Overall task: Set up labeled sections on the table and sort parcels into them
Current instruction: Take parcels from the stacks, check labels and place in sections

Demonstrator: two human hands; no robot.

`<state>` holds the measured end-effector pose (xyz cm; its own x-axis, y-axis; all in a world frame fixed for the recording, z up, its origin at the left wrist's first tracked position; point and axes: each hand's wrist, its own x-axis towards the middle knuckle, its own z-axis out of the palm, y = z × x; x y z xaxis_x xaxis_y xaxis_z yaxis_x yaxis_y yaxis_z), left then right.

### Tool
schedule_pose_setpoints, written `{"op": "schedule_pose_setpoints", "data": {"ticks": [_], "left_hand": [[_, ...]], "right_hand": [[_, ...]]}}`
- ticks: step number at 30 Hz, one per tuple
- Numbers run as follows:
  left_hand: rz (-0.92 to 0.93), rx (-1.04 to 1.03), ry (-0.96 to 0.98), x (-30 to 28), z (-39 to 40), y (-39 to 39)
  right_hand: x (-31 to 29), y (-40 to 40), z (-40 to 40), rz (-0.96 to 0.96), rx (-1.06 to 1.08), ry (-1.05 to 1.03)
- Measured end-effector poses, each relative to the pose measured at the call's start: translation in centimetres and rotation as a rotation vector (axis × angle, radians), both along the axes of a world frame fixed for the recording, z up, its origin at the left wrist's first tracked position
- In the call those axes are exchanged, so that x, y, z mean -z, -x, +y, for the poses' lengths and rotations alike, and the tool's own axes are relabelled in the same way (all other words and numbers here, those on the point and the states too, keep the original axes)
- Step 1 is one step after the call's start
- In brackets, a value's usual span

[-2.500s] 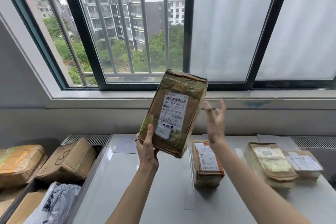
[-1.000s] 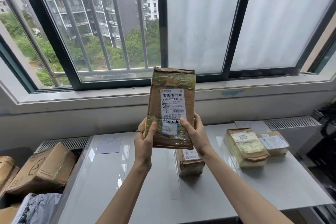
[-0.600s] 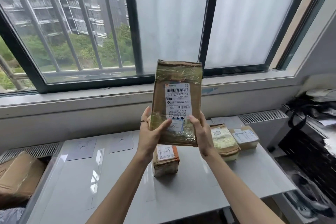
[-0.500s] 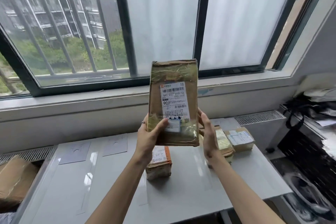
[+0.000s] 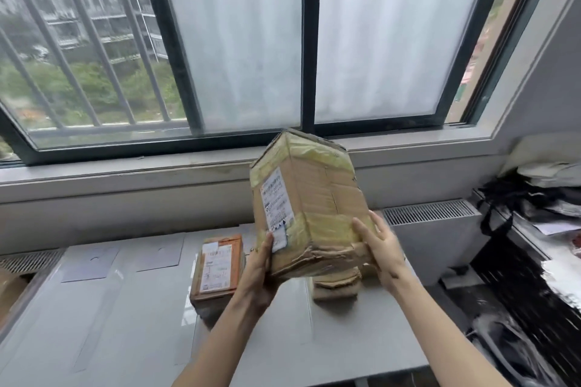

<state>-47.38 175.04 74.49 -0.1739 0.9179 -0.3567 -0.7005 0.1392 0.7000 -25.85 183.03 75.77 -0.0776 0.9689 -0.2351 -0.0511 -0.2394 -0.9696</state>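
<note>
I hold a taped brown cardboard parcel (image 5: 309, 201) in the air above the right part of the grey table (image 5: 125, 324). It is tilted, its white shipping label turned to the left. My left hand (image 5: 259, 273) grips its lower left edge and my right hand (image 5: 379, 248) presses its lower right side. An orange-edged parcel (image 5: 217, 267) lies flat on the table, left of my hands. Another brown parcel (image 5: 336, 287) lies right under the held one, mostly hidden. Two grey label sheets (image 5: 91, 262) (image 5: 160, 253) lie at the table's back left.
A window sill (image 5: 125, 173) and barred window run behind the table. A vent grille (image 5: 427, 210) sits at the back right. Dark bags and papers (image 5: 534, 229) pile up on the right. A cardboard box corner (image 5: 9, 289) shows at the far left.
The view has swung to the right. The parcel has turned from facing me to tilted with its label to the left, and it has come lower over the right-hand parcels.
</note>
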Motion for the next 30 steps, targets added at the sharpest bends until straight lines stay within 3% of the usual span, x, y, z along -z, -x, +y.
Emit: {"op": "schedule_pose_setpoints", "data": {"ticks": [6,11,14,18,23,30], "left_hand": [[0.503,-0.030,0.052,1.5,0.8,-2.6],[0.629,0.064,0.133,3.3,2.1,-4.6],[0.584,0.124,0.078,3.6,2.7,-5.7],[0.701,0.054,-0.012,3.8,3.9,-7.3],[0.850,0.011,0.015,4.3,6.1,-9.1],[0.822,-0.057,0.137,6.1,6.1,-10.9]], "right_hand": [[1.7,-3.3,-0.6,-0.094,0.153,-0.072],[2.6,-3.7,-0.8,-0.225,0.218,-0.110],[3.3,-3.3,-0.1,-0.300,0.258,-0.127],[3.9,-3.1,1.2,-0.370,0.290,-0.137],[5.4,-4.1,2.8,-0.391,0.236,-0.095],[6.8,-5.2,3.3,-0.427,0.095,-0.147]]}}
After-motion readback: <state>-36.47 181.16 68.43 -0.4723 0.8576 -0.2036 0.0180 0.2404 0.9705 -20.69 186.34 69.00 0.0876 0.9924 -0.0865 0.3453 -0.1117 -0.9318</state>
